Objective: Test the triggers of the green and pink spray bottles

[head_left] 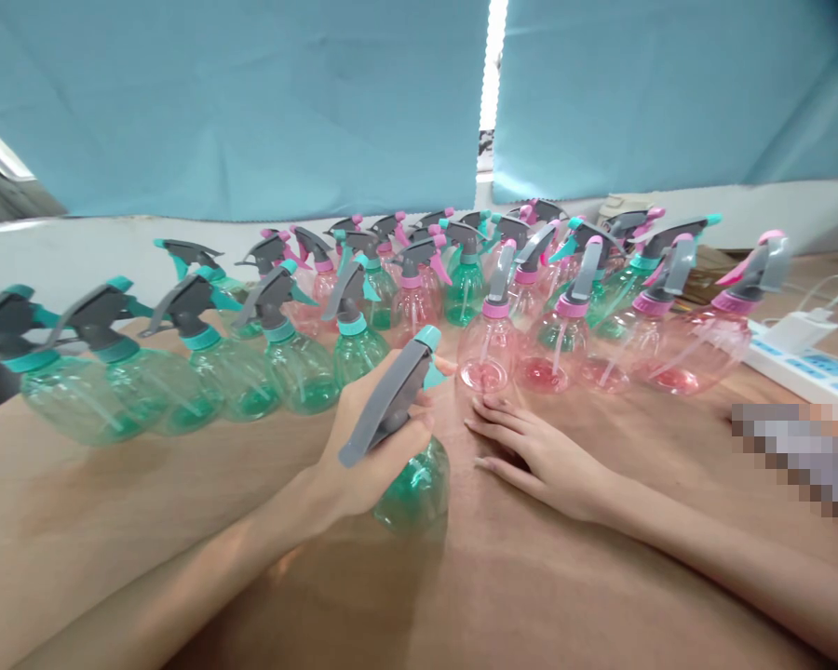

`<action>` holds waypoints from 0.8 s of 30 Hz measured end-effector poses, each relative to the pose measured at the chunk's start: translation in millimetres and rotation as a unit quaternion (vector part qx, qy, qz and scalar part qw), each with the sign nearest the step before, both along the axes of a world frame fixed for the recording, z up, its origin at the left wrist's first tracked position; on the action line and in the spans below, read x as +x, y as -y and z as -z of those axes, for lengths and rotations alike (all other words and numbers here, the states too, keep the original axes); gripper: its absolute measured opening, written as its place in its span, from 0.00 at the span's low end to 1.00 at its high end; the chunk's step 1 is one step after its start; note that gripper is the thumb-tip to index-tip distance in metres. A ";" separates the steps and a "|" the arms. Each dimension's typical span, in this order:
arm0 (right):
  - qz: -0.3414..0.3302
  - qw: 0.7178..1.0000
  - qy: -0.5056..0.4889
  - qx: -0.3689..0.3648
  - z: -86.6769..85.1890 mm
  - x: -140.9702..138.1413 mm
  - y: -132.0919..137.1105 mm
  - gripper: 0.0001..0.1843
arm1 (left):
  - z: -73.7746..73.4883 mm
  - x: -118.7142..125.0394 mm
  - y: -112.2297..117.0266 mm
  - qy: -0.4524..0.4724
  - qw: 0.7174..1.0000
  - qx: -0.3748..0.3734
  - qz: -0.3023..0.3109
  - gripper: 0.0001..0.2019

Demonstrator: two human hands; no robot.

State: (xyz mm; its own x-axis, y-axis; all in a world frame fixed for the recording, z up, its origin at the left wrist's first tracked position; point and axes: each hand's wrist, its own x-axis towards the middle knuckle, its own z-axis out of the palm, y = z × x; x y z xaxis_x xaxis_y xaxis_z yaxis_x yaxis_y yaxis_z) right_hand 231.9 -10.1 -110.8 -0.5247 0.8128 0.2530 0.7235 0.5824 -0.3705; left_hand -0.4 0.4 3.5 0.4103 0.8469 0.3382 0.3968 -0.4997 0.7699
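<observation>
My left hand (pixel 370 437) is wrapped round the neck of a green spray bottle (pixel 415 489) with a grey and teal trigger head. That bottle is slightly tilted, and my fingers partly hide its collar. My right hand (pixel 531 451) lies on the table with its fingers spread, holding nothing. Its fingertips are close to the base of a pink spray bottle (pixel 487 358); whether they touch it I cannot tell. A front row of green spray bottles (pixel 304 372) stands to the left, and pink ones (pixel 604 358) stand to the right.
Behind the front rows, several more pink and green bottles (pixel 465 288) stand close together on the wooden table (pixel 307 596). A white power strip (pixel 803 363) with a plugged-in charger (pixel 803 328) lies at the right. Blue sheeting (pixel 251 102) hangs at the back. A pixelated patch covers something at the right edge.
</observation>
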 end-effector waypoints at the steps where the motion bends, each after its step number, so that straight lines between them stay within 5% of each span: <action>1: 0.000 1.000 0.005 -0.001 -0.2 0.0 0.1 0.29 | 0.8 0.5 0.4 0.000 1.000 -0.010 -0.003 0.14; 24: 0.001 1.000 0.001 -0.005 -0.9 0.2 0.5 0.29 | 0.5 1.2 1.9 0.010 0.999 -0.043 0.008 0.20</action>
